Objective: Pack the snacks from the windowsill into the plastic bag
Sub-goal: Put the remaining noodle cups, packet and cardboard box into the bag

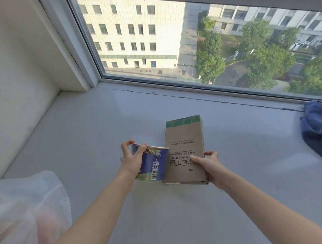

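While the left hand is curling its fingers round the blue cylindrical paper snack cup, which is tipped sideways, the right hand is gripping the flat brown cardboard box just beside it, thumb on top. Both are sitting mid-way along the pale grey windowsill. The translucent white plastic bag is lying near left, well apart, and a blue cloth is resting far right.

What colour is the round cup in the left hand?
The cup is dark blue with green; head view.
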